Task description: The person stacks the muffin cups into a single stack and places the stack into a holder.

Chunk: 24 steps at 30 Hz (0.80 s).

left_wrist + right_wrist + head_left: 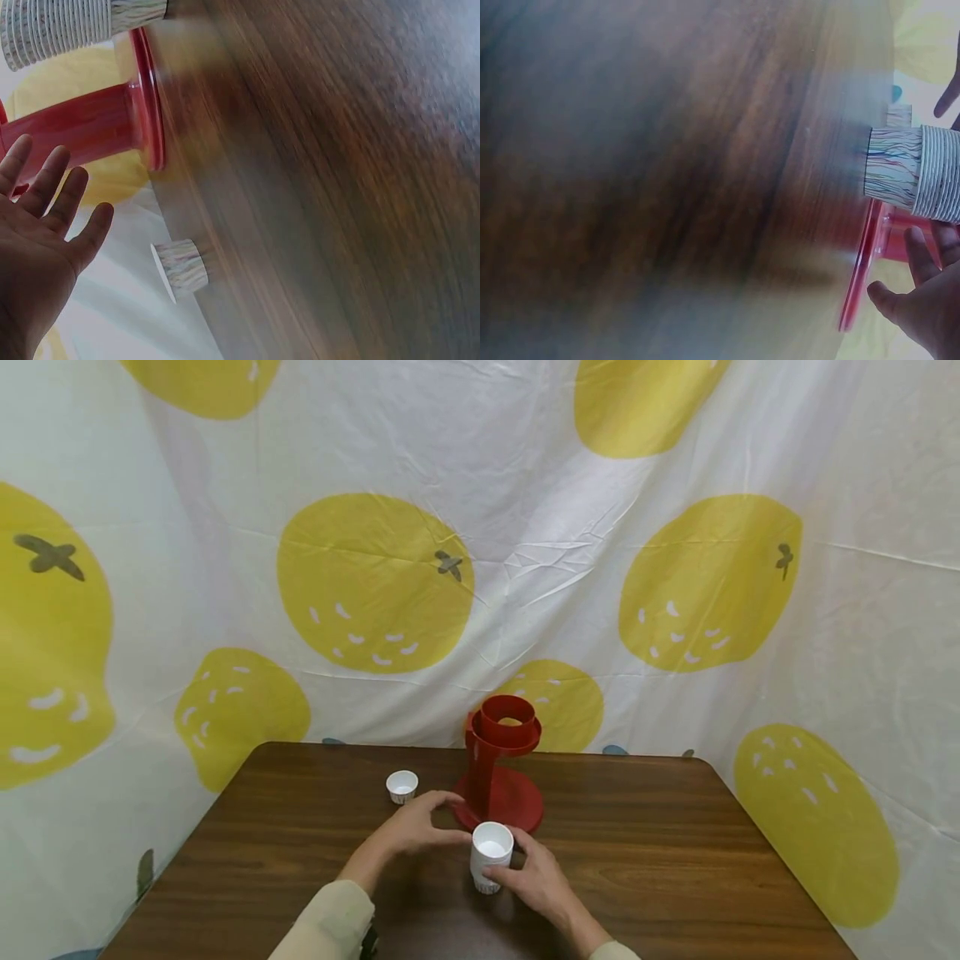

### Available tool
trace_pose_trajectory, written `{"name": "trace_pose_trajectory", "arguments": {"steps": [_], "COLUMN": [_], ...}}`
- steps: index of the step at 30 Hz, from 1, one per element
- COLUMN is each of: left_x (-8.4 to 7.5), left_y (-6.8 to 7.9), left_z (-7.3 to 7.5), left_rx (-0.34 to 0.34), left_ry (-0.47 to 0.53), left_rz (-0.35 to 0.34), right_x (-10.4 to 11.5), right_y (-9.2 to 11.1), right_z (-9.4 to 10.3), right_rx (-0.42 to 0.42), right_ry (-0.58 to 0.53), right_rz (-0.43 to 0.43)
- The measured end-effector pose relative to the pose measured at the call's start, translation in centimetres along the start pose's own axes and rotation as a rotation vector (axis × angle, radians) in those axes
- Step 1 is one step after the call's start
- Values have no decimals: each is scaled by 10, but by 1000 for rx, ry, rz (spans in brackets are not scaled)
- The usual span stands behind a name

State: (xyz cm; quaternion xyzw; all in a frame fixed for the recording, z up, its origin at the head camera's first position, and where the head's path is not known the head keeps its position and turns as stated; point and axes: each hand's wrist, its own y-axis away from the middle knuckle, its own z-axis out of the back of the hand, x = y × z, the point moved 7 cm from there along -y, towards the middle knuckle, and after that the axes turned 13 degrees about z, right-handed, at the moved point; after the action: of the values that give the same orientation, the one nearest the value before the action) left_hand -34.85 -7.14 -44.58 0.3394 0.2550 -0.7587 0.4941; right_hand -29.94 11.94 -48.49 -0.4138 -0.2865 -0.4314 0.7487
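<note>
A stack of white paper cups (492, 852) with patterned sides stands upright near the front middle of the table in the head view. My right hand (536, 877) grips it from the right, thumb in front and fingers round the back. To its left, my left hand (417, 827) holds nothing; its thumb tip is close to the stack's rim, and I cannot tell if they touch. In the left wrist view its fingers (54, 191) are spread. Right behind the stack is a red stand (480, 777) with a round base, a post and a ring on top.
A single small paper cup (402, 787) sits at the back left of the brown wooden table (637, 843). Behind the table hangs a white cloth (525, 593) printed with large yellow fruits.
</note>
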Motion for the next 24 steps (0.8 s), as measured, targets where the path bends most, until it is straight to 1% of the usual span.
{"name": "trace_pose_trajectory", "arguments": {"steps": [3, 6, 11, 15, 19, 24], "left_x": [2, 7, 17, 22, 28, 39], "left_y": [0, 0, 0, 0, -2, -3], "left_z": [4, 7, 15, 22, 30, 42], "left_rx": [-11, -11, -25, -46, -67, -120], "left_ry": [2, 13, 0, -14, -13, -25], "left_rz": [-11, 15, 67, 85, 104, 145], "right_x": [0, 1, 0, 1, 2, 5], "right_y": [-1, -3, -2, -1, -1, -1], "right_z": [1, 2, 2, 2, 3, 5], "right_rx": [-12, -14, 0, 1, -9, -13], "right_ry": [-7, -19, -15, -4, 12, 32], "right_rz": [2, 0, -14, -21, -9, 7]}}
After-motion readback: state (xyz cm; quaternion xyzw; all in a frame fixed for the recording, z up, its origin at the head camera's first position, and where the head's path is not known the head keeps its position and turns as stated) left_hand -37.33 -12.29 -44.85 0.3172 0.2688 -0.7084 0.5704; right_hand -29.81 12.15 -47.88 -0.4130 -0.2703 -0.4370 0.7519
